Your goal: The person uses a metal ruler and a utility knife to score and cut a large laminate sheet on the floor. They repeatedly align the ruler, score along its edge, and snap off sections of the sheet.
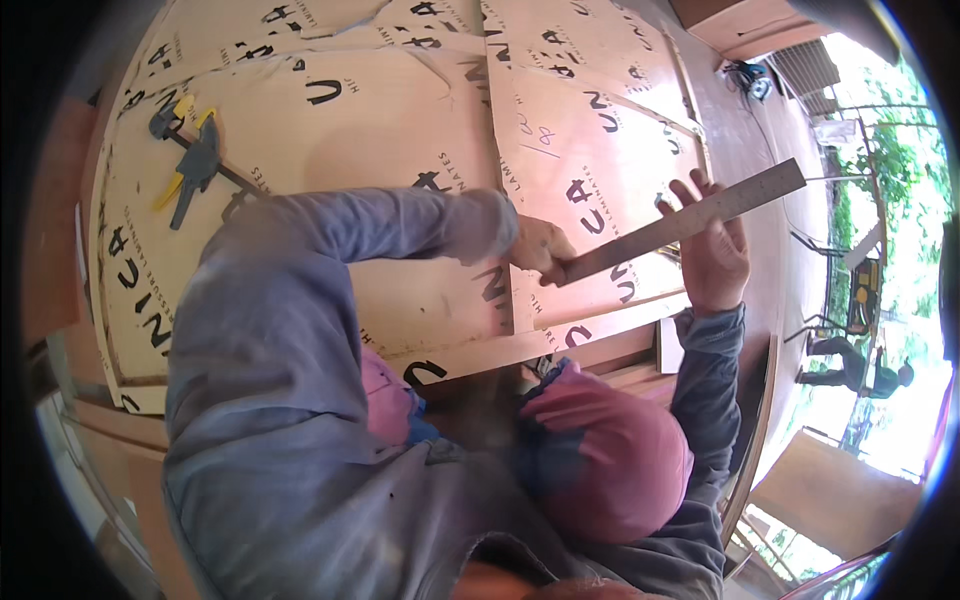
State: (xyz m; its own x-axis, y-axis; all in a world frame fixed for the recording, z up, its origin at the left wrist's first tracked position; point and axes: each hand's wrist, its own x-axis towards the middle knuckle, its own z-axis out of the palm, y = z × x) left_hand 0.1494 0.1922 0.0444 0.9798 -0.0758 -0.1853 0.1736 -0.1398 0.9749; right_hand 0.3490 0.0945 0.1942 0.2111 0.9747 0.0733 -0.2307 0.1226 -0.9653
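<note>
A long, flat grey-brown strip (650,232), which looks like a ruler or a thin batten, slants over the right part of a large pale panel (390,120). My left hand (541,250) is closed around its lower left end, with that arm reaching across the panel. Farther along, the strip crosses the palm of my right hand (716,255), whose fingers curl up past the far edge. The strip hides part of those fingers. On the panel's left lies a grey and yellow bar clamp (200,158).
Thin strips edge the printed panel. A power tool (750,82) with a cord is on the floor at the far right. Beyond stand a black and yellow machine (862,297) and another person (850,365), near greenery. A brown board (820,492) leans at lower right.
</note>
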